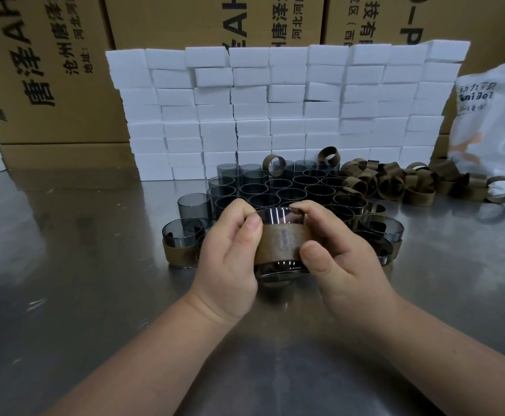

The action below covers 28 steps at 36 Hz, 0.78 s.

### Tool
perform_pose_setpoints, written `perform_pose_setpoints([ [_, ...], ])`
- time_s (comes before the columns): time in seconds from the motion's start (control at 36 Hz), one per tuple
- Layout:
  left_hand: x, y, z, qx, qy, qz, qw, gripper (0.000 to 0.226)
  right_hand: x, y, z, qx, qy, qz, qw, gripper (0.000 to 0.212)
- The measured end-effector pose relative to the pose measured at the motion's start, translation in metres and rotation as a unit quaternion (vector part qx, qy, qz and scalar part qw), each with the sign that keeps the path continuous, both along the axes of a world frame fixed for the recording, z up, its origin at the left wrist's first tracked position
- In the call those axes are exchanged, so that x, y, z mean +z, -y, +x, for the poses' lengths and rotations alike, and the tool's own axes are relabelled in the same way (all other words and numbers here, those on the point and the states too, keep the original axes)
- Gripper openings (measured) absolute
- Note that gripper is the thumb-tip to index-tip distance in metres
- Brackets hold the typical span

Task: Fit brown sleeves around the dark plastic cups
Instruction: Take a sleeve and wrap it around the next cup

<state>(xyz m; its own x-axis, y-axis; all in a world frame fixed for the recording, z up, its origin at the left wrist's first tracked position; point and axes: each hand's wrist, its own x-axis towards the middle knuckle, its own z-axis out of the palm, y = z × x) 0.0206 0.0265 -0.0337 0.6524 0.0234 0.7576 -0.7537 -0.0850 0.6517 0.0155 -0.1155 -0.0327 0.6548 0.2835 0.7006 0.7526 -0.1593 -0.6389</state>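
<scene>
Clasped between left hand [230, 253] and right hand [338, 253], 1 cup [275, 217] wears a sleeve [281, 244], seemingly round its middle; bare cups [290, 187] stand beyond the grip

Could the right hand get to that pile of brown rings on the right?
Probably yes, once it lets go. The right hand and left hand both grip a cup now. The brown rings lie loose on the table on its side, with only low cups between.
</scene>
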Motion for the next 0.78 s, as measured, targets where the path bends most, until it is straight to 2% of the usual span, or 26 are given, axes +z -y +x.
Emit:
perform_pose_setpoints([
  [0.22, 0.000, 0.002, -0.002, -0.026, -0.011, -0.008, 1.000, 0.033, 0.002, 0.002, 0.003, 0.005, 0.033, 0.000, 0.999, 0.040],
  [0.42, -0.001, 0.006, -0.005, -0.092, -0.040, -0.015, 0.995, 0.035, 0.001, 0.007, 0.004, -0.062, 0.083, -0.043, 0.994, 0.052],
  [0.67, -0.004, 0.013, -0.010, -0.144, -0.048, -0.013, 0.988, 0.038, 0.005, 0.008, 0.002, -0.077, 0.174, -0.052, 0.980, 0.041],
  [0.78, -0.003, 0.015, -0.011, -0.155, -0.054, -0.019, 0.986, 0.032, 0.005, 0.008, 0.002, -0.084, 0.186, -0.050, 0.978, 0.056],
])
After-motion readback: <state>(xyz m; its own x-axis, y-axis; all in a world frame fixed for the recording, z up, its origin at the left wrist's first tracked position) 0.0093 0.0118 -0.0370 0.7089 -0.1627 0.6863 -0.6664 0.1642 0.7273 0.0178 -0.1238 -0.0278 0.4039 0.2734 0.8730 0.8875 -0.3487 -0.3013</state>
